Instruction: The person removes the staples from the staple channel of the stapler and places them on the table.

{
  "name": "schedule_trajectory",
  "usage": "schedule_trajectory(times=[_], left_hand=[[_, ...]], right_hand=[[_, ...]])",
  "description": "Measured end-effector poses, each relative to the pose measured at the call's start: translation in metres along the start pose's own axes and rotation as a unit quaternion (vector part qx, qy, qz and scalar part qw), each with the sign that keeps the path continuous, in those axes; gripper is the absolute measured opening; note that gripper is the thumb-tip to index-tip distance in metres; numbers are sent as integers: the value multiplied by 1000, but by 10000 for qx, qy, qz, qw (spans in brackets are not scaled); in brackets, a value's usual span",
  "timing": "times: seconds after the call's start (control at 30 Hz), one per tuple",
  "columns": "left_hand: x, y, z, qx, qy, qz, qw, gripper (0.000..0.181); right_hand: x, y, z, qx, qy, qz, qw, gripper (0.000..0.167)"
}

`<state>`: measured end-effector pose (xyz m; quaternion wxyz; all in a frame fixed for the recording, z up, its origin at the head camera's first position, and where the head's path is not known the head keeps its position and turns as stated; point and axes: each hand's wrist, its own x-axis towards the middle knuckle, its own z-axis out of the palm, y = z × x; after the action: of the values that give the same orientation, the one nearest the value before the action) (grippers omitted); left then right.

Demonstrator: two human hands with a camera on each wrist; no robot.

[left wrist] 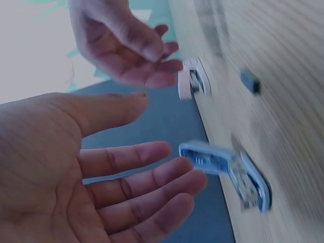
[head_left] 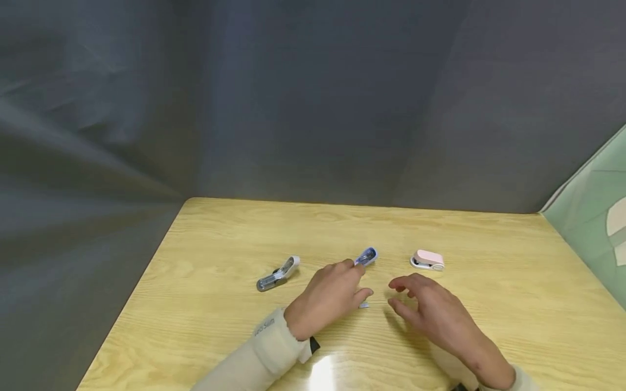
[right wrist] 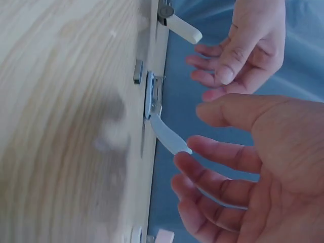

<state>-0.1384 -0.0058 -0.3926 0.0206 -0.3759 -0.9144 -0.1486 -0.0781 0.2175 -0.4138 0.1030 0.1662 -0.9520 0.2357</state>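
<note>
A blue stapler [head_left: 366,256] stands on the table with its top arm swung up. My left hand [head_left: 330,296] hovers by it and hides much of it in the head view. Its fingers [left wrist: 152,174] are loosely extended with nothing in them; whether a fingertip touches the stapler I cannot tell. To the right, my right hand [head_left: 435,309] is held above the table, fingers slightly bent, thumb apart, holding nothing. A small strip of staples [right wrist: 137,71] lies on the wood close to the blue stapler, partly hidden by the left hand in the head view.
A grey and white stapler [head_left: 277,274], opened out, lies to the left. At the right sits a folded pink and white stapler [head_left: 428,259]. Dark cloth [head_left: 323,108] hangs behind the wooden table [head_left: 235,228], and green patterned fabric [head_left: 587,201] borders its right side.
</note>
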Motion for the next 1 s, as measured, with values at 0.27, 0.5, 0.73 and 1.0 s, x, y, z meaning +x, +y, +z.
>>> schedule_trajectory(times=[0.27, 0.5, 0.73, 1.0], left_hand=[[10, 5, 7, 137, 16, 355, 9993, 29], [25, 3, 12, 79, 2, 374, 9993, 30], [49, 11, 17, 190, 99, 454, 9987, 39], [84, 23, 28, 93, 176, 333, 9992, 37]], right_hand=[[5, 6, -4, -218, 138, 71, 9996, 21], [7, 21, -11, -254, 122, 194, 9994, 27], [11, 49, -13, -479, 582, -154, 9970, 42], [29, 79, -14, -602, 851, -408, 9937, 43]])
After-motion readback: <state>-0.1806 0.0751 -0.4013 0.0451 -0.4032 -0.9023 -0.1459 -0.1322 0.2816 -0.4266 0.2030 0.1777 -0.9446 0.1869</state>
